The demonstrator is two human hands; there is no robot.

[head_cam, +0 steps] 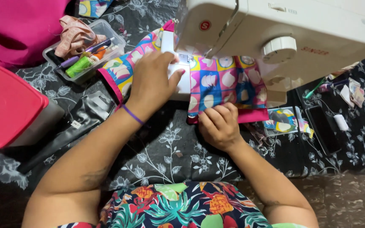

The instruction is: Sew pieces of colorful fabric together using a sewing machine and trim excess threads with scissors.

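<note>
While a white sewing machine (pixel 275 38) fills the far right of the head view, a person seated at a table covered in dark floral cloth (pixel 165 156) works a patchwork fabric piece (pixel 224 82) under the machine's arm. The fabric, bright squares edged in pink, lies across the machine bed, its left end trailing toward the left and its near edge hanging just over the bed's front. The left hand (pixel 151 80), a purple band at the wrist, lies flat and spread on the fabric beside the needle area, pressing it down rather than gripping. The right hand (pixel 219 124) is curled, fingers folded onto the near pink hem, pinching it lightly. The cloth looks thin, soft and light, likely to bunch or slide if let go; the firm hemmed edges seem the surest places to hold.

Far left, a clear plastic box (pixel 108 40) holds a green thread spool (pixel 79 66), a purple pen-like tool and a coiled pink measuring tape (pixel 74 33). Near left stands a tub with a red lid (pixel 5 105), shut, its contents hidden. A black zip pouch (pixel 79 122) lies beside it. To the right lie fabric scraps (pixel 284 120) and a dark phone (pixel 324 128).
</note>
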